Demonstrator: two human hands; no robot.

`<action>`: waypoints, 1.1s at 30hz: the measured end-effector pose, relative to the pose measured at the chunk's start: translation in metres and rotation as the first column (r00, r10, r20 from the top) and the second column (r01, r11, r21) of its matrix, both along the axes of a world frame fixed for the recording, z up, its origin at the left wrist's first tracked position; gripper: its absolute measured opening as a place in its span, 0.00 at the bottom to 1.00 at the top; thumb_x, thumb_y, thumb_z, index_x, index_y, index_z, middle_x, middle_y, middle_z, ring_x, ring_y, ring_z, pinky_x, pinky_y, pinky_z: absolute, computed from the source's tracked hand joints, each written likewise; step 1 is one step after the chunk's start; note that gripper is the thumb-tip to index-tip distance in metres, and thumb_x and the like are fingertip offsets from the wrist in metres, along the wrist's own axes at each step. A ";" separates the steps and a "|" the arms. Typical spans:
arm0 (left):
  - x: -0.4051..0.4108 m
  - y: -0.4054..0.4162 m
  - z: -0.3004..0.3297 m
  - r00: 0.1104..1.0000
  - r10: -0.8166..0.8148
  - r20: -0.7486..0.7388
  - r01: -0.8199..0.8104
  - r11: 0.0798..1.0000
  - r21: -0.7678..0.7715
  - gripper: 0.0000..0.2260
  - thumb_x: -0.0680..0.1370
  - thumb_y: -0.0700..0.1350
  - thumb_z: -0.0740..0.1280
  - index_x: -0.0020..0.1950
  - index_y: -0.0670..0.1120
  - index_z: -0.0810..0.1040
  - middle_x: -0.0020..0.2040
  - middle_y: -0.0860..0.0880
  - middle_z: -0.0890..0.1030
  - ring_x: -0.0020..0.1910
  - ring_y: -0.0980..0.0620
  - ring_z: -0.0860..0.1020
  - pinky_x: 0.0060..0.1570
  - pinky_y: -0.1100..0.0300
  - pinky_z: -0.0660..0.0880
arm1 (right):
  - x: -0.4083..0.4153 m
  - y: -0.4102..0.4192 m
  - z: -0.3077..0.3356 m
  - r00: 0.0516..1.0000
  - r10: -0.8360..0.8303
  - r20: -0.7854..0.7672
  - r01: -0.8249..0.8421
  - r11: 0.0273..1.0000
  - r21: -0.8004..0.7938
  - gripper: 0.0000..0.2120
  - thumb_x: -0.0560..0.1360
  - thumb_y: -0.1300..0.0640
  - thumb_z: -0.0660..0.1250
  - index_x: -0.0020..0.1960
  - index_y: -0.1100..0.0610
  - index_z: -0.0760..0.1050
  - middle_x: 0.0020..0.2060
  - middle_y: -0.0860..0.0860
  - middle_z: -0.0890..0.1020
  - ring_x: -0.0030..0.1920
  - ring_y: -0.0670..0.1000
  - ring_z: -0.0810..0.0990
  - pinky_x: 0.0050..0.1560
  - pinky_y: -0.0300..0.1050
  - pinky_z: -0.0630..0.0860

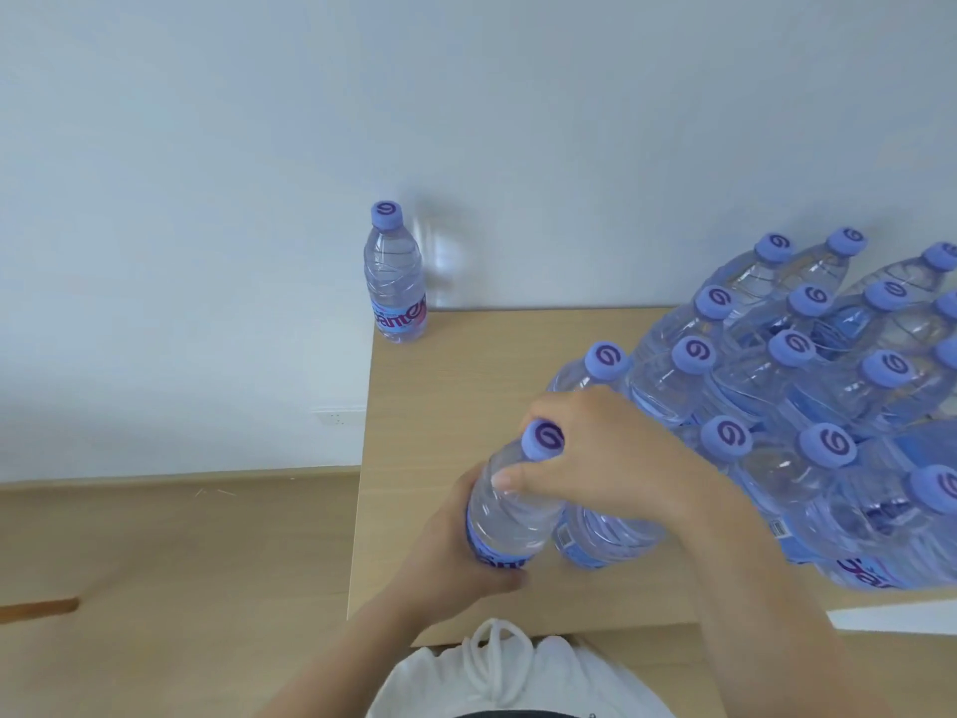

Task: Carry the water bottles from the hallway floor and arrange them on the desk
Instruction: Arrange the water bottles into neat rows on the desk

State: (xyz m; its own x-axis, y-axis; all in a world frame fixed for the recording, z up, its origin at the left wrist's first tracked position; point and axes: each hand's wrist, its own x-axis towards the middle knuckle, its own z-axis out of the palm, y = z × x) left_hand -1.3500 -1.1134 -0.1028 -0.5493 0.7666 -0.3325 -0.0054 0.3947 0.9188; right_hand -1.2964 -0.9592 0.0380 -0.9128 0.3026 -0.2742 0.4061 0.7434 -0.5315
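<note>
1. The desk carries a packed cluster of water bottles on its right side.
2. One lone bottle stands upright at the far left corner, well apart.
3. The held bottle tilts over the near edge: left hand wraps its labelled body, right hand pinches the shoulder under the cap.
4. Full, weighty, thin slick plastic; best gripped around the ribbed waist.
</note>
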 end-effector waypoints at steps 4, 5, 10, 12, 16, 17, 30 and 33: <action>-0.008 -0.006 0.025 0.999 0.052 0.013 -0.053 0.998 0.021 0.30 0.56 0.44 0.79 0.54 0.55 0.73 0.46 0.57 0.82 0.44 0.57 0.81 0.42 0.57 0.80 | -0.010 0.007 0.016 0.946 -0.129 -0.298 0.130 0.991 -0.017 0.25 0.59 0.33 0.67 0.31 0.54 0.66 0.25 0.44 0.66 0.29 0.44 0.63 0.31 0.39 0.62; -0.011 -0.005 0.034 0.997 0.031 0.064 -0.035 0.997 0.068 0.28 0.56 0.42 0.78 0.53 0.51 0.74 0.44 0.54 0.83 0.41 0.55 0.82 0.38 0.58 0.79 | -0.013 0.009 0.020 0.910 -0.179 -0.374 0.167 0.984 -0.063 0.25 0.60 0.34 0.68 0.31 0.55 0.65 0.25 0.44 0.65 0.28 0.44 0.62 0.30 0.39 0.61; -0.020 -0.001 0.084 0.925 -0.209 0.316 0.114 0.949 0.294 0.16 0.61 0.34 0.73 0.45 0.38 0.73 0.33 0.50 0.77 0.29 0.51 0.73 0.29 0.63 0.70 | -0.026 0.016 0.034 0.918 -0.255 -0.302 0.062 0.847 -0.528 0.24 0.58 0.36 0.72 0.45 0.52 0.76 0.38 0.44 0.79 0.39 0.42 0.77 0.43 0.39 0.72; -0.020 0.002 0.098 0.931 -0.201 0.306 0.105 0.947 0.304 0.13 0.60 0.36 0.73 0.43 0.41 0.76 0.31 0.51 0.78 0.29 0.52 0.75 0.30 0.64 0.71 | -0.030 0.011 0.033 0.934 -0.233 -0.269 0.021 0.791 -0.611 0.19 0.60 0.39 0.71 0.42 0.52 0.76 0.37 0.50 0.80 0.37 0.45 0.77 0.39 0.37 0.74; -0.015 0.004 0.109 0.959 -0.048 0.279 -0.022 0.971 0.240 0.17 0.56 0.43 0.75 0.43 0.53 0.81 0.37 0.51 0.82 0.36 0.54 0.80 0.37 0.64 0.75 | -0.039 0.015 0.026 0.907 -0.341 -0.248 0.157 0.819 -0.551 0.25 0.59 0.35 0.67 0.45 0.53 0.77 0.39 0.51 0.78 0.39 0.47 0.76 0.42 0.42 0.73; -0.014 0.003 0.110 0.957 -0.029 0.288 -0.039 0.973 0.227 0.18 0.55 0.44 0.75 0.43 0.53 0.81 0.38 0.51 0.83 0.37 0.54 0.80 0.37 0.64 0.75 | -0.040 0.016 0.024 0.913 -0.338 -0.227 0.182 0.838 -0.515 0.29 0.57 0.31 0.66 0.49 0.51 0.77 0.41 0.45 0.78 0.41 0.46 0.76 0.44 0.44 0.73; -0.036 -0.012 0.070 0.983 0.137 0.126 -0.144 0.989 0.043 0.25 0.57 0.39 0.77 0.51 0.39 0.75 0.40 0.42 0.81 0.34 0.50 0.79 0.33 0.62 0.74 | -0.051 -0.003 0.005 0.967 -0.198 -0.162 0.112 0.896 -0.429 0.27 0.55 0.31 0.68 0.51 0.42 0.74 0.47 0.39 0.82 0.49 0.41 0.80 0.49 0.45 0.77; -0.050 -0.012 0.051 0.965 0.250 0.074 -0.256 0.962 0.090 0.30 0.55 0.38 0.78 0.55 0.44 0.74 0.45 0.44 0.82 0.40 0.50 0.81 0.37 0.60 0.78 | -0.063 -0.011 -0.005 0.969 -0.172 -0.175 0.063 0.864 -0.499 0.26 0.58 0.38 0.73 0.53 0.44 0.74 0.49 0.44 0.82 0.52 0.47 0.80 0.55 0.54 0.77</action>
State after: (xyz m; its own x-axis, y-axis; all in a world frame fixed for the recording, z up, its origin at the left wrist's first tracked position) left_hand -1.4000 -1.1252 -0.0520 -0.7108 0.6354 -0.3018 -0.1508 0.2815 0.9476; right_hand -1.3594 -0.9699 0.0328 -0.9310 0.2887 -0.2235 0.3142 0.3214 -0.8933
